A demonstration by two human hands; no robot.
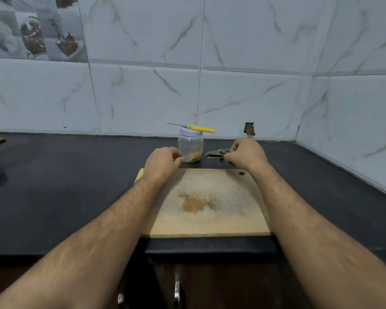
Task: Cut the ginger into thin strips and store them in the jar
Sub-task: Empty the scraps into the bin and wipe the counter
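A clear plastic jar [190, 148] with a white lid [191, 131] stands on a dark surface [65, 197] just beyond the far edge of a wooden cutting board [210, 204], holding a shallow layer of pale yellow ginger strips [193, 157] at its bottom. A knife [193, 127] with a yellow handle lies flat across the lid, its blade pointing away to the jar's left. The person's left hand [162, 162] sits at the jar's lower left, fingers curled, their tips close against the jar's base; whether they actually pinch anything cannot be told. On the jar's other side, the right hand [246, 153] grips a crumpled, dark patterned cloth [216, 153] that lies on the surface beside the jar. Nearer the person than the jar, the board shows a brownish-yellow stain [195, 202] at its middle and a small hanging hole [241, 173] near its far right corner. Behind the jar rises a wall of white marbled tiles [254, 52], with picture tiles [34, 27] of food far off to the jar's upper left. No brand, label or readable writing shows on the jar, knife or board.
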